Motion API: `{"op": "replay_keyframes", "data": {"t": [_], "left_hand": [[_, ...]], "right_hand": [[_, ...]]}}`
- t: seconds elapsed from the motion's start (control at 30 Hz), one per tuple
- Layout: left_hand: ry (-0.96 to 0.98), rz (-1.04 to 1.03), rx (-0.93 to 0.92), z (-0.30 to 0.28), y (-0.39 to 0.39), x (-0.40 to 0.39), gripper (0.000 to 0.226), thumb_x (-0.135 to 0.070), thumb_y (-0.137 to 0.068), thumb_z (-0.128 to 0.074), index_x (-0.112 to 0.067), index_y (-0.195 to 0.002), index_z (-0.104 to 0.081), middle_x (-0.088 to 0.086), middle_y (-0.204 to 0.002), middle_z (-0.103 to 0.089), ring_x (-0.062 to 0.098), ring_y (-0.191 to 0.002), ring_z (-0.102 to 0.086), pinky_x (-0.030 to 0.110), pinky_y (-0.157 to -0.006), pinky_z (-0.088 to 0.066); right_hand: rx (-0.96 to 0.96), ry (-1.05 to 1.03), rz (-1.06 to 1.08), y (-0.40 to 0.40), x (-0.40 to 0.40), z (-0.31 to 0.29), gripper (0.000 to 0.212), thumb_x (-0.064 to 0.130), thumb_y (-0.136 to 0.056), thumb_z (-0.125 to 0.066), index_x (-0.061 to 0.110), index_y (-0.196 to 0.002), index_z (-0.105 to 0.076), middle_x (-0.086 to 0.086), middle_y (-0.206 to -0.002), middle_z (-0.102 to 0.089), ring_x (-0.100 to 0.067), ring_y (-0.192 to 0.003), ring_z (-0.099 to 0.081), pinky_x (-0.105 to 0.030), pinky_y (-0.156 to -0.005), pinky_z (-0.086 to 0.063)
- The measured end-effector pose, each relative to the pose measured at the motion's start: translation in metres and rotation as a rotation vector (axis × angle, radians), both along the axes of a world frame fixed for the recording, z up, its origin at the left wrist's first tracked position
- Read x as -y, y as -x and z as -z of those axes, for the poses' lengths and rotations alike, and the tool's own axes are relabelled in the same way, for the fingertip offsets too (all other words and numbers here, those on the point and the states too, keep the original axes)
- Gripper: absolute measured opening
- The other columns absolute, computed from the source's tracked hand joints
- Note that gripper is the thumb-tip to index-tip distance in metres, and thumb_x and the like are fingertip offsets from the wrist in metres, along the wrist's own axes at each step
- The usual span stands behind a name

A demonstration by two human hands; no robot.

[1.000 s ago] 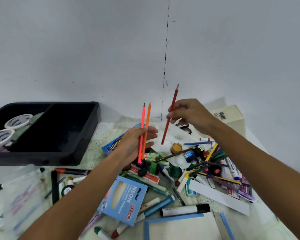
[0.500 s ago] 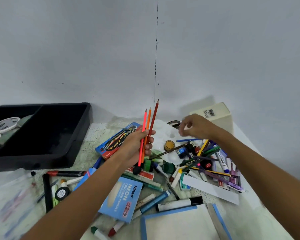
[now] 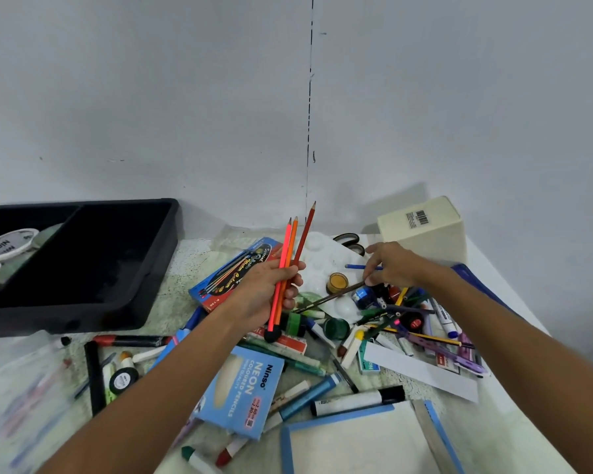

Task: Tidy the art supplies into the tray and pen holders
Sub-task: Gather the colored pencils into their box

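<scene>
Table ran to a grey wall, its top strewn with art supplies. Black tray sat far left on the table, two compartments; the left one held white round lids, the larger right one looked dark and I could not tell what was in it. Cream box with a barcode stood at the far right corner, just behind your right hand. White palette lay between your hands, a yellow paint pot on it. Blue "NEON" pencil box lay near you, under your left forearm; a red-and-blue pencil pack lay just behind your left hand. Your left hand was curled round three pencils, pink, orange and red, held tips up over the pile, black ends down. Your right hand reached low over the heap of pens and markers, fingers bent, fingertips at a blue pencil and the end of a dark brush; could not tell whether you pinched either one. Scissors lay beyond the palette. Black-capped white marker lay nearest you.
</scene>
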State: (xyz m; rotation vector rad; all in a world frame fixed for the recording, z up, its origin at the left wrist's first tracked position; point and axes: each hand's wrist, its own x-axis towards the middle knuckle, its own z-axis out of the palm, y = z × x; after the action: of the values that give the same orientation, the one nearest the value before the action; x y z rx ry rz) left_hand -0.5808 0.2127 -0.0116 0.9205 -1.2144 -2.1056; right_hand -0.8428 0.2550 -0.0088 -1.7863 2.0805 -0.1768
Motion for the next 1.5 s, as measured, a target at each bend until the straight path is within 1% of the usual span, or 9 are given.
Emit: {"op": "replay_keyframes", "data": {"t": [0.17, 0.27, 0.47, 0.57, 0.67, 0.93, 1.07, 1.27, 1.5], "left_hand": [[-0.005, -0.010, 0.005, 0.003, -0.002, 0.001, 0.018, -0.009, -0.098, -0.048, -0.001, -0.104, -0.062, 0.010, -0.077, -0.069, 0.017, -0.059, -0.062, 0.026, -0.052, -0.053], [-0.023, -0.029, -0.015, 0.002, -0.003, 0.001, 0.019, -0.009, -0.098, -0.048, 0.000, -0.105, -0.063, 0.015, -0.085, -0.071, 0.023, -0.070, -0.068, 0.030, -0.061, -0.058], [0.022, -0.079, -0.003, -0.004, 0.001, -0.004, 0.020, -0.008, -0.097, -0.049, 0.000, -0.100, -0.067, 0.011, -0.085, -0.069, 0.017, -0.076, -0.064, 0.032, -0.070, -0.057], [0.049, -0.043, -0.024, -0.009, 0.002, -0.010, 0.021, -0.008, -0.098, -0.047, 0.000, -0.100, -0.067, 0.015, -0.099, -0.071, 0.027, -0.094, -0.069, 0.041, -0.088, -0.056], [0.068, 0.034, -0.041, -0.012, 0.003, -0.019, 0.023, -0.009, -0.099, -0.044, 0.002, -0.107, -0.063, 0.019, -0.110, -0.070, 0.035, -0.104, -0.067, 0.048, -0.090, -0.054], [0.094, 0.055, -0.148, -0.006, 0.005, -0.038, 0.022, -0.010, -0.096, -0.051, 0.001, -0.114, -0.059, 0.014, -0.088, -0.070, 0.019, -0.063, -0.062, 0.033, -0.061, -0.056], [0.124, 0.089, -0.147, -0.007, 0.005, -0.046, 0.019, -0.010, -0.095, -0.052, 0.000, -0.109, -0.060, 0.011, -0.083, -0.068, 0.016, -0.059, -0.058, 0.029, -0.057, -0.053], [0.128, 0.093, -0.124, -0.012, 0.004, -0.059, 0.018, -0.010, -0.093, -0.054, 0.001, -0.102, -0.066, 0.016, -0.087, -0.070, 0.019, -0.061, -0.063, 0.031, -0.056, -0.055], [-0.020, 0.036, -0.112, -0.011, -0.011, -0.059, 0.062, -0.056, -0.083, -0.056, -0.003, -0.113, -0.068, 0.022, -0.111, -0.067, 0.033, -0.090, -0.069, 0.048, -0.083, -0.055]], "right_hand": [[0.166, 0.060, -0.015, 0.003, -0.003, -0.016, 0.003, 0.014, -0.081, -0.074, 0.015, -0.082, -0.077, -0.003, -0.121, -0.062, -0.020, -0.110, -0.055, -0.027, -0.086, -0.036], [0.457, 0.155, 0.043, 0.005, -0.009, -0.038, 0.008, 0.010, -0.084, -0.070, 0.015, -0.079, -0.073, 0.001, -0.095, -0.073, -0.017, -0.094, -0.065, -0.031, -0.081, -0.048], [1.029, 0.420, 0.160, -0.015, -0.009, -0.072, 0.008, 0.001, -0.085, -0.066, 0.007, -0.081, -0.069, -0.013, -0.079, -0.070, -0.016, -0.061, -0.061, -0.023, -0.055, -0.048], [1.103, 0.411, 0.200, -0.037, -0.008, -0.075, 0.003, 0.003, -0.084, -0.069, 0.004, -0.081, -0.071, -0.014, -0.076, -0.068, -0.019, -0.058, -0.057, -0.025, -0.050, -0.044], [1.128, 0.397, 0.234, -0.060, -0.009, -0.069, 0.002, 0.004, -0.083, -0.071, 0.003, -0.081, -0.071, -0.011, -0.071, -0.069, -0.018, -0.057, -0.060, -0.023, -0.046, -0.045], [1.228, 0.480, 0.357, -0.084, -0.016, -0.061, 0.007, 0.009, -0.084, -0.072, 0.003, -0.088, -0.070, -0.007, -0.075, -0.069, -0.015, -0.060, -0.059, -0.024, -0.055, -0.050], [1.345, 0.298, 0.262, -0.096, -0.027, -0.053, 0.019, 0.021, -0.086, -0.069, 0.006, -0.098, -0.069, -0.008, -0.090, -0.071, -0.021, -0.081, -0.066, -0.032, -0.075, -0.055], [1.572, 0.186, 0.173, -0.114, -0.041, -0.053, 0.015, 0.004, -0.092, -0.056, -0.005, -0.104, -0.060, -0.027, -0.099, -0.070, -0.037, -0.090, -0.070, -0.044, -0.083, -0.057], [1.694, 0.360, 0.250, -0.117, -0.051, -0.078, 0.017, 0.001, -0.097, -0.047, -0.009, -0.110, -0.051, -0.028, -0.094, -0.069, -0.038, -0.087, -0.071, -0.040, -0.072, -0.061]]}}
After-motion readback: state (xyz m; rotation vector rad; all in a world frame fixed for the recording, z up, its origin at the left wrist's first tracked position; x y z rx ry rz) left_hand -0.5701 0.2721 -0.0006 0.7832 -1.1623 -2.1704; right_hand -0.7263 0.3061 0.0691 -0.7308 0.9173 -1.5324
